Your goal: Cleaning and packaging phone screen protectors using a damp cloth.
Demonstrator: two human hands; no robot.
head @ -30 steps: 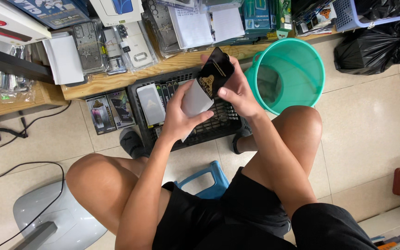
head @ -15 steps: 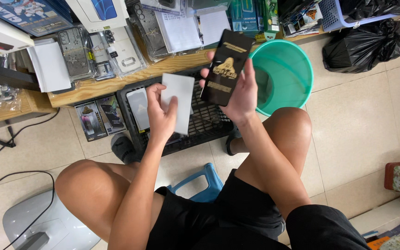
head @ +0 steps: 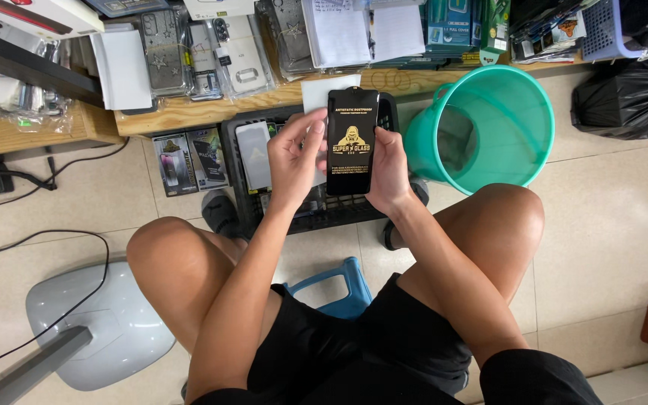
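**Black packet held up between both hands over the crate**

While the tiled floor (head: 624,225) spreads out under the seated person, the low wooden worktop (head: 211,111) is seen loaded with phone cases and packets. Next in size, the teal bucket (head: 489,127) stands just right of the hands, and what lies inside cannot be told. The black crate (head: 316,214) below holds flat packets stood on edge. The slim black packet (head: 352,142) is gripped along its right edge by the right hand (head: 388,169), while its left edge is pinched by the left hand (head: 294,154), a white sheet (head: 328,88) showing behind. A slip looks possible: a loosened pinch could drop the packet into the crate or onto the floor.
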